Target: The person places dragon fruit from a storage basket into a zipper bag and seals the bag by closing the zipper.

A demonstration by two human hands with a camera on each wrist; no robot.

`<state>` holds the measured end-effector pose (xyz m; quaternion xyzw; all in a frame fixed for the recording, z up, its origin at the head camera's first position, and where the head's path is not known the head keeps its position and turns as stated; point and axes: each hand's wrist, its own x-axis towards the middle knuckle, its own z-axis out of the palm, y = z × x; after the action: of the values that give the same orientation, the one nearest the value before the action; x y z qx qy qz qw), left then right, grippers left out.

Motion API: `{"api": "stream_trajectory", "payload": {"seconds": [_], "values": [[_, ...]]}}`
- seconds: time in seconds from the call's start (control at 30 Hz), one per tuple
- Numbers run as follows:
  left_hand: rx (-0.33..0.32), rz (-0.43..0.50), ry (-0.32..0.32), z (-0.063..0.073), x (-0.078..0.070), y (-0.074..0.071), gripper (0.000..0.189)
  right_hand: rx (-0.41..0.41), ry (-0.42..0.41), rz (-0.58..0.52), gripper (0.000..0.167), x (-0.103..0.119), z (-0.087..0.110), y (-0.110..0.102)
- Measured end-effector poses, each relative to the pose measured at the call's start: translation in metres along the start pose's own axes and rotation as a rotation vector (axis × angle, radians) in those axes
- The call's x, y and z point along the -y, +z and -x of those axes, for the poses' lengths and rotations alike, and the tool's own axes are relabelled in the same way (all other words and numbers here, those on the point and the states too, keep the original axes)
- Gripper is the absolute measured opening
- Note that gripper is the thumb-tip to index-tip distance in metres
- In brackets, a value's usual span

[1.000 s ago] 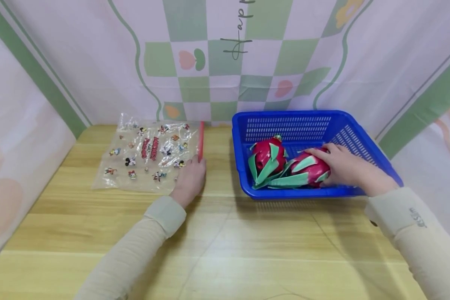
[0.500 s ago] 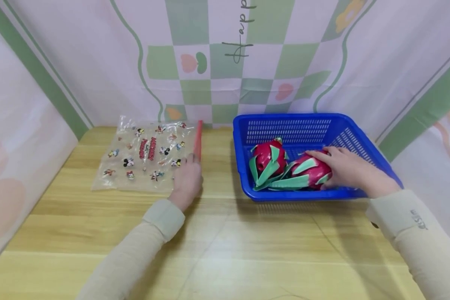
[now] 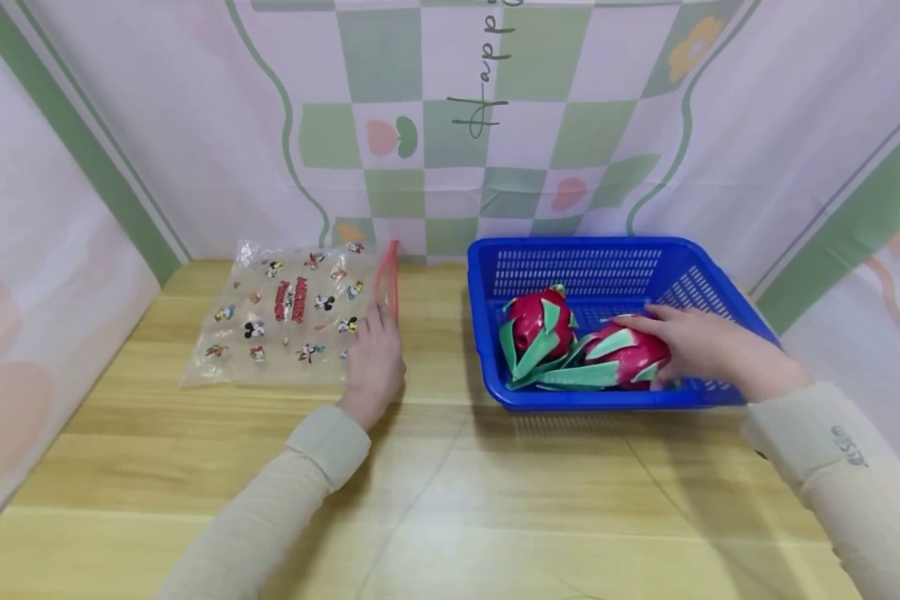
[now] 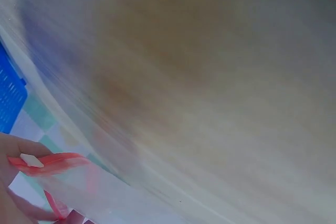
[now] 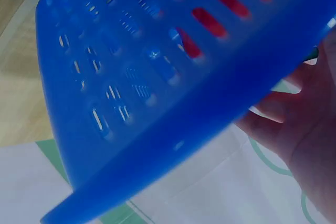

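Observation:
A clear zip bag [image 3: 292, 333] printed with cartoon figures lies on the table at left in the head view. My left hand [image 3: 376, 354] grips its red zip edge [image 3: 387, 279], whose two strips stand apart in a loop. A white slider [image 4: 32, 160] shows near the fingers in the left wrist view. Two red toy dragon fruits with green leaves sit in a blue basket: a left one [image 3: 532, 317] and a right one [image 3: 641, 358]. Around the right dragon fruit my right hand [image 3: 701, 343] curls from its right side; the palm side is hidden.
The blue basket [image 3: 581, 243] has slotted walls and stands at the table's back right, by a printed curtain [image 3: 390, 75]. Bare wooden table [image 3: 450, 500] stretches in front of the bag and basket.
The bag's red zip edge has parted from a straight line into a loop, with the left hand shifting slightly left. The right hand stays on the right dragon fruit, moving a little rightward.

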<state>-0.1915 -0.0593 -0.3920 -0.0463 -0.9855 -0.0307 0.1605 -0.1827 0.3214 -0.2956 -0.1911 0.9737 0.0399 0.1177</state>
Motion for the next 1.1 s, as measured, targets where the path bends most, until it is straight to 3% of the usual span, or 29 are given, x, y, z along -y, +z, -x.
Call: {"api": "stream_trajectory", "payload": {"seconds": [0.1,0.23,0.43,0.57,0.73,0.83,0.97,1.1], "values": [[-0.018,0.007,-0.003,0.000,0.000,0.000,0.073,0.012,0.007,-0.035,0.095,0.000,0.000,0.000],[-0.023,0.029,0.001,0.000,0.002,0.001,0.057,0.011,0.005,-0.084,0.091,-0.003,0.000,0.000],[0.057,0.082,0.008,-0.001,0.004,0.001,0.035,-0.042,-0.010,-0.097,0.092,-0.009,0.000,0.002],[0.078,0.085,0.010,-0.001,0.005,0.001,0.031,-0.060,-0.015,-0.073,0.095,-0.013,0.000,0.005],[0.094,0.031,0.016,0.000,0.008,0.000,0.028,-0.065,-0.014,-0.033,0.099,-0.015,-0.001,0.007],[0.091,-0.048,0.044,0.000,0.008,0.000,0.023,-0.086,-0.026,-0.032,0.098,-0.016,-0.002,0.008],[0.093,-0.160,0.085,-0.001,0.009,-0.001,0.023,-0.089,-0.079,-0.148,0.096,-0.016,-0.004,0.009],[0.106,-0.138,0.061,-0.001,0.010,-0.002,0.028,-0.078,-0.093,-0.227,0.095,-0.016,-0.005,0.010]]}}
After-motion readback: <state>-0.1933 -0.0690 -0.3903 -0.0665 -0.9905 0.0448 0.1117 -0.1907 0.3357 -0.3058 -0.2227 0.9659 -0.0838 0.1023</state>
